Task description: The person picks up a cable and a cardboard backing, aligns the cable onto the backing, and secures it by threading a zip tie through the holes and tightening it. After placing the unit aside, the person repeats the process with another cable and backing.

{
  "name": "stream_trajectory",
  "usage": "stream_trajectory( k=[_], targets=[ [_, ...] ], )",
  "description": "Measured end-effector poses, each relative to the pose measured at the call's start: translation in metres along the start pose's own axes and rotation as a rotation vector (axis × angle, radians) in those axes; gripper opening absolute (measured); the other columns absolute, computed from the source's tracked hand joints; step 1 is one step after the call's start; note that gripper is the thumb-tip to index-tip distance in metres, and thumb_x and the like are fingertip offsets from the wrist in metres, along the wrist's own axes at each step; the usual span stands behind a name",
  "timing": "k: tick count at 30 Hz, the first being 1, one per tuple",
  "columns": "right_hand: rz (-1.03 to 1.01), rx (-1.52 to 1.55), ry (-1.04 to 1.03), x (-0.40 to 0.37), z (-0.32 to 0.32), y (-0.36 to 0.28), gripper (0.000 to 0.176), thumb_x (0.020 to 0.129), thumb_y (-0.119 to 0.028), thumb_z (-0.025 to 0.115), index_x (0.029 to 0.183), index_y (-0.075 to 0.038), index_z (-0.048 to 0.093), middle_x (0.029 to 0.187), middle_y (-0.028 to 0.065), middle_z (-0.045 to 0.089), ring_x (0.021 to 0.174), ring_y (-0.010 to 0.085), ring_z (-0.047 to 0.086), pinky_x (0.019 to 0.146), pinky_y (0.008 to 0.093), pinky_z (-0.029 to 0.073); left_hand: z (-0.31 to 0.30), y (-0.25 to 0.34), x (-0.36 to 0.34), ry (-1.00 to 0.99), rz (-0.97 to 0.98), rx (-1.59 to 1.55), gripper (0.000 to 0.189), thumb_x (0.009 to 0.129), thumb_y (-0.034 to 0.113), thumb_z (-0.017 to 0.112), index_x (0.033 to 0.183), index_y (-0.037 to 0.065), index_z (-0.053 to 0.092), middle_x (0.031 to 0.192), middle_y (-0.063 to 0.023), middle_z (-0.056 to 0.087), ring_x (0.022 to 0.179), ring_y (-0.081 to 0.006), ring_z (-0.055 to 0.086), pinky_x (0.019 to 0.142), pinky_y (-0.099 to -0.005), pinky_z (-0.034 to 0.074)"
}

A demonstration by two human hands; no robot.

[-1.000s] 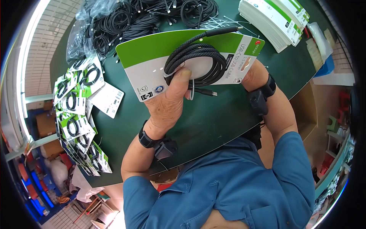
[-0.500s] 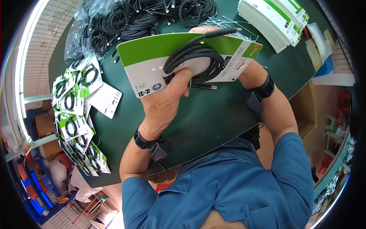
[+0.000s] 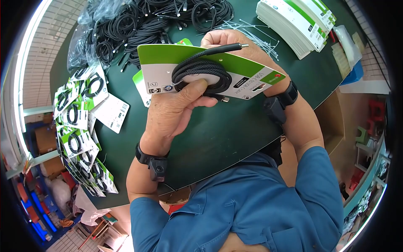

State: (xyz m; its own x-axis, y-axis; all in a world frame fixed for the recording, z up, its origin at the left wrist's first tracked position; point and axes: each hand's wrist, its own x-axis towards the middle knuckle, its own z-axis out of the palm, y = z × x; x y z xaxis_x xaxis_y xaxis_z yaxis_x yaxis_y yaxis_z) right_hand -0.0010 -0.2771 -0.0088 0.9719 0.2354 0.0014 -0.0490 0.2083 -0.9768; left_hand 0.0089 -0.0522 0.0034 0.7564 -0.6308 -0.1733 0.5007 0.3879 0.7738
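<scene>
Left hand [image 3: 176, 110] pins coiled cable [image 3: 197, 67] flat on backing card [image 3: 247, 71], centre frame, likely so it can't spring open. Right hand [image 3: 228, 38] fingers grip the card from behind, bracing it above bench [image 3: 226, 126].

Table [image 3: 218, 126] bears loose cables [image 3: 142, 21], stacked cards [image 3: 294, 21], packed cables [image 3: 77, 122], perhaps zip ties [image 3: 256, 35].

Scene was brightly and evenly lit; no hard shadows were seen. Strongest light was noted at the left rim, where a pale strip [image 3: 23, 71] was blown out white. Only a soft shadow was cast on the counter [image 3: 235, 130] below the left hand [image 3: 172, 111]. Heavy fisheye bending was noted; corners were cut off in black. Centre was sharp, print on the card [image 3: 252, 80] was legible; rim clutter was smeared.
</scene>
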Motion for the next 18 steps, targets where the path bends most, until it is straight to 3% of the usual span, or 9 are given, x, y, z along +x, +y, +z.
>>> stream_trajectory(
  k=[10, 13, 18],
  targets=[
    [-0.045, -0.105, 0.0, 0.004, -0.004, 0.006, 0.026, 0.105, -0.029, 0.067, 0.093, -0.007, 0.062, 0.084, -0.0067, 0.062, 0.074, -0.0014, 0.055, 0.063, 0.0173, 0.046, -0.002, 0.001, 0.006, 0.021, -0.002, 0.17, 0.041, 0.089, -0.007, 0.075, 0.129, -0.004, 0.064, 0.117, -0.0149, 0.073, 0.098, -0.0231, 0.075, 0.072, -0.0319, 0.067],
    [0.066, 0.012, 0.011, 0.002, 0.001, 0.002, 0.024, 0.104, -0.025, 0.069, 0.093, -0.005, 0.062, 0.085, -0.0046, 0.061, 0.071, -0.0002, 0.052, 0.062, 0.0174, 0.045, -0.006, -0.005, 0.008, 0.022, 0.032, 0.216, 0.042, 0.086, -0.008, 0.077, 0.126, -0.003, 0.065, 0.116, -0.0141, 0.073, 0.096, -0.0218, 0.075, 0.072, -0.0303, 0.065],
    [0.049, 0.251, 0.01, 0.008, -0.002, 0.019, 0.02, 0.103, -0.019, 0.069, 0.093, -0.003, 0.061, 0.086, -0.0006, 0.059, 0.067, 0.0028, 0.05, 0.061, 0.0194, 0.044, -0.012, -0.018, 0.009, 0.023, 0.155, 0.279, 0.032, 0.084, -0.006, 0.081, 0.113, 0.001, 0.068, 0.109, -0.0105, 0.071, 0.092, -0.0199, 0.075, 0.074, -0.0292, 0.064]
  ],
)
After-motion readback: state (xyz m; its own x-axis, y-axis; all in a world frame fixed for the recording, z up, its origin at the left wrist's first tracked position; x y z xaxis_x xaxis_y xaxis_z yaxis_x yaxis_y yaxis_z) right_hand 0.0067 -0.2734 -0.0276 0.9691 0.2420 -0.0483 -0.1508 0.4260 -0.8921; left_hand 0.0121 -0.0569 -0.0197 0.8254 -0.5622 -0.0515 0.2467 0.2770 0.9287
